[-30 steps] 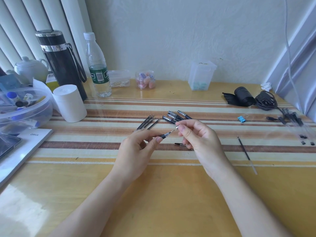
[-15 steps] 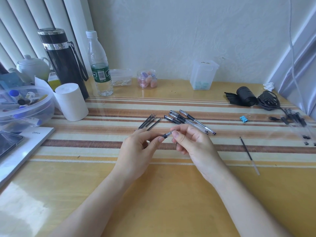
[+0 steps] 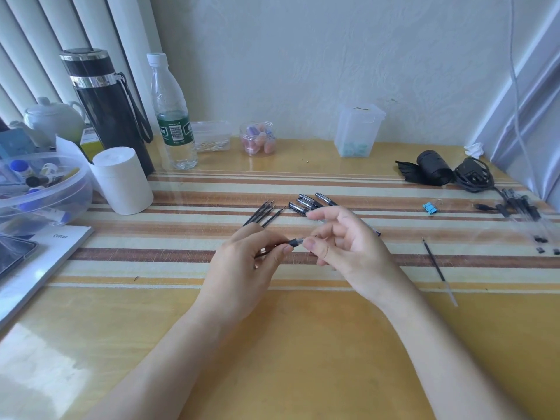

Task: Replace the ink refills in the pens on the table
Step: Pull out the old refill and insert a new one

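My left hand (image 3: 242,265) grips a pen (image 3: 293,242) with a black grip and a clear tip section, held just above the striped mat. My right hand (image 3: 342,247) pinches the pen's front end between thumb and fingers, with the other fingers spread. Behind the hands lie several capped pens (image 3: 306,204) and a small bunch of loose black refills (image 3: 263,214). One single refill (image 3: 436,265) lies apart on the right of the mat. Most of the held pen's barrel is hidden inside my left hand.
A white cylinder (image 3: 122,180), a black flask (image 3: 106,107) and a water bottle (image 3: 172,116) stand at the back left. A clear bowl (image 3: 45,192) and a booklet (image 3: 45,259) sit at the left edge. More pens (image 3: 521,207), a blue clip (image 3: 430,208) and cables (image 3: 472,177) lie at the right.
My right hand has slid its pinch closer along the pen's front end toward my left hand, and its other fingers have spread. The left hand keeps the same hold.
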